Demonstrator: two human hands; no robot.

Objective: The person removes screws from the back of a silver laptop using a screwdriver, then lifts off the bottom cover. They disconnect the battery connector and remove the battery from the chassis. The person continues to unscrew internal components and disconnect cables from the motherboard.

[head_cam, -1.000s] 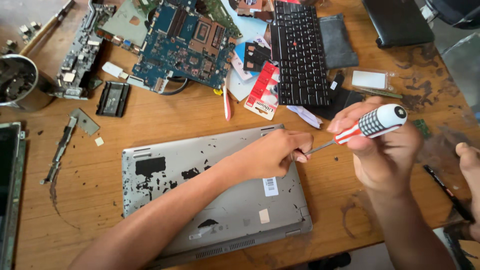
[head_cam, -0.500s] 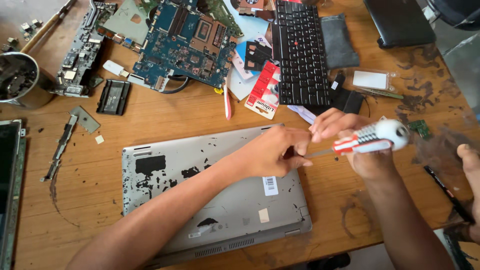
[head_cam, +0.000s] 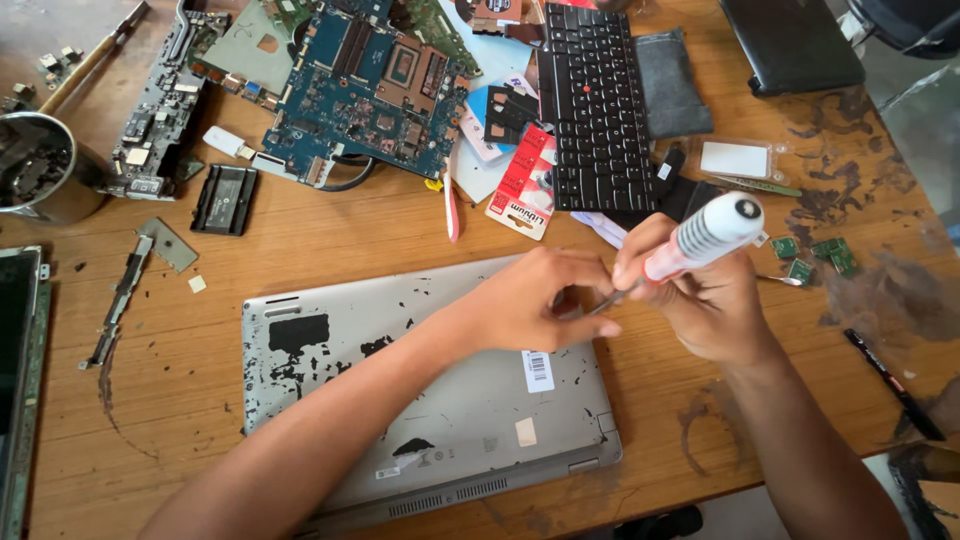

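A silver laptop [head_cam: 420, 400] is lying closed and upside down on the wooden table [head_cam: 330, 235], its scuffed base facing up, sitting near the table's front edge at about 6 o'clock in the view. A white sticker [head_cam: 538, 370] is showing on the base just below the hands.

The left hand [head_cam: 535, 300] is resting on the laptop's far right corner, at about 1 o'clock from the laptop's middle, with its fingers curled and pinched together around the tip of a screwdriver [head_cam: 700, 238]; whether a screw is sitting under the tip cannot be told. The right hand [head_cam: 700, 295] is wrapping closed around the screwdriver's red and white handle, which is slanting up toward 2 o'clock, the thin metal shaft pointing down toward 8 o'clock into the left hand's fingers.

Further out, a black keyboard [head_cam: 595, 110] is lying at 12 o'clock from the hands, with a red card package [head_cam: 522, 182] just beside its near left corner. A blue circuit board [head_cam: 370, 90] is sitting at 11 o'clock, and a small black tray [head_cam: 224, 199] is lying near it at 10 o'clock. A metal cup [head_cam: 40, 165] is standing far off at 9 o'clock, by the left edge. A black pen [head_cam: 893, 384] is lying at 4 o'clock from the right hand.
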